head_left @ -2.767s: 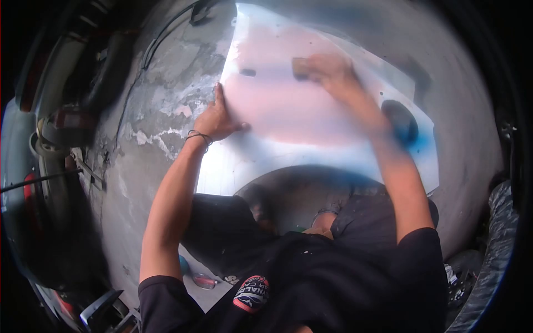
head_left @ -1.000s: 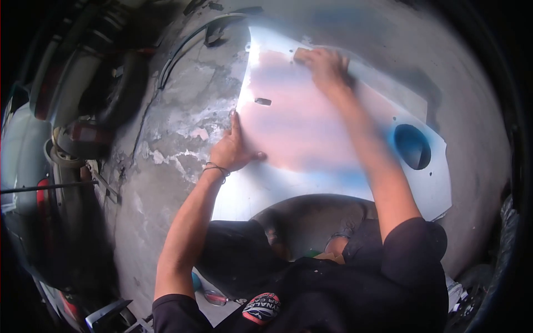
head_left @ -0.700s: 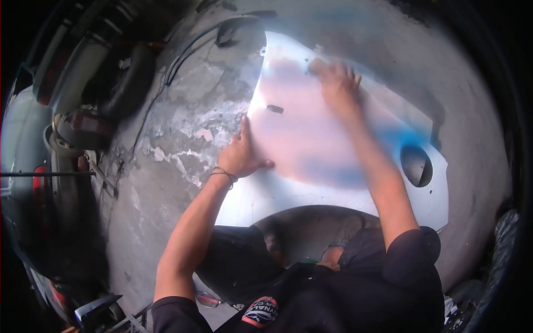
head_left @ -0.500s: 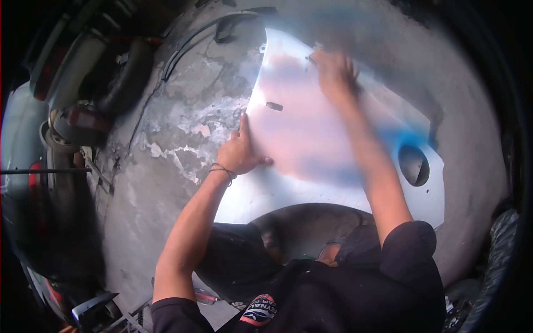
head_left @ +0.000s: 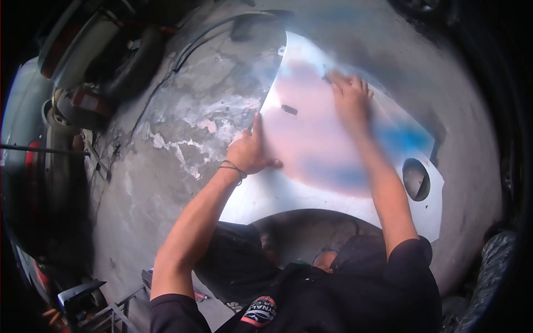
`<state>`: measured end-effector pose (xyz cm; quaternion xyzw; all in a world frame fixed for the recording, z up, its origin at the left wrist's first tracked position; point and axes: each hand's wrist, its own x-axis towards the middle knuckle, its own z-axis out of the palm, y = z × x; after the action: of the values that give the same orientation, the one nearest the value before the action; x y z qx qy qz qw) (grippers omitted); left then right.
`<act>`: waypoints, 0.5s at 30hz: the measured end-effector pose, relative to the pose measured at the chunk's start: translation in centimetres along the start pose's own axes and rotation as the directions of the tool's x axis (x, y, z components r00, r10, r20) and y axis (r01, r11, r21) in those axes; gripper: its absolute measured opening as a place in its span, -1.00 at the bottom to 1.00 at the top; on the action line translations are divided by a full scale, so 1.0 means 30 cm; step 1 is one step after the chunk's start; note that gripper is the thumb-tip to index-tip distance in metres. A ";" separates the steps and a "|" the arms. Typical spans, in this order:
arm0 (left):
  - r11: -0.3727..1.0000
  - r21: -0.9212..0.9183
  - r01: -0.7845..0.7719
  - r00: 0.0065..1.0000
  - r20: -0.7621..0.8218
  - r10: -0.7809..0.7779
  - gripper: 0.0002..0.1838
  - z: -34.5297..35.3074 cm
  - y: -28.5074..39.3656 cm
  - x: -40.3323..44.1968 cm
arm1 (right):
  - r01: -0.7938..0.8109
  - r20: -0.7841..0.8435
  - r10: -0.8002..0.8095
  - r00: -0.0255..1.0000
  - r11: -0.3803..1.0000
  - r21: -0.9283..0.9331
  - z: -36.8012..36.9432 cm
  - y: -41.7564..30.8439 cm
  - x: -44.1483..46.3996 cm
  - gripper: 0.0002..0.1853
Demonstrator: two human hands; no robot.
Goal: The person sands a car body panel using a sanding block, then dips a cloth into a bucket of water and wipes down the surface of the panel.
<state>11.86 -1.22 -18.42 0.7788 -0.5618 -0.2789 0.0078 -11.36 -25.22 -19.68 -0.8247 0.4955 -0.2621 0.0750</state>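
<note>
A white panel [head_left: 311, 130] with pinkish and blue patches lies on the concrete floor, its curved cut-out facing my body. My left hand [head_left: 250, 151] rests on the panel's left edge, index finger and thumb spread apart, holding nothing. Near the panel's upper right edge, my right hand [head_left: 351, 100] presses down on a small brownish block [head_left: 332, 75], mostly hidden under the fingers. An oval hole [head_left: 416, 179] is at the panel's right end, and a small slot [head_left: 289, 110] sits near its left edge.
Car parts, among them a dark tire-like piece [head_left: 136, 69] and a red light [head_left: 86, 101], are piled at the left. A dark curved strip [head_left: 222, 26] lies on the floor beyond the panel. Wrinkled dark plastic [head_left: 491, 266] is at the lower right.
My right hand has moved with the block from the panel's middle to its upper edge. My left hand stays at the left edge. The camera view has shifted.
</note>
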 end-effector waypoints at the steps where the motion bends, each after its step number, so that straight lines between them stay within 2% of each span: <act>1: 1.000 0.000 -0.030 0.999 -0.034 0.030 0.73 0.012 -0.013 -0.004 | 0.074 -0.031 -0.075 0.997 0.997 -0.036 0.022 -0.003 0.024 -0.62; 2: 1.000 0.007 -0.024 0.999 -0.022 0.024 0.73 0.022 -0.016 -0.007 | 0.145 -0.057 -0.149 0.987 0.986 -0.078 0.048 0.003 0.050 -0.62; 5: 1.000 0.023 -0.005 1.000 -0.008 0.005 0.73 0.014 -0.008 -0.002 | 0.159 -0.074 -0.159 0.984 0.987 -0.008 0.171 -0.040 0.181 -0.61; 11: 0.998 -0.040 -0.047 0.996 -0.072 0.044 0.73 0.038 -0.034 -0.006 | 0.298 -0.039 -0.299 0.954 0.954 -0.015 0.089 0.046 0.111 -0.69; 15: 1.000 -0.005 -0.023 1.000 -0.020 0.023 0.73 0.022 -0.006 -0.016 | 0.242 -0.023 -0.243 0.970 0.970 -0.021 0.122 0.012 0.160 -0.67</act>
<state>11.62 -0.53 -18.81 0.7751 -0.5699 -0.2724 0.0188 -8.00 -30.02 -21.22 -0.8763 0.3944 -0.2750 0.0286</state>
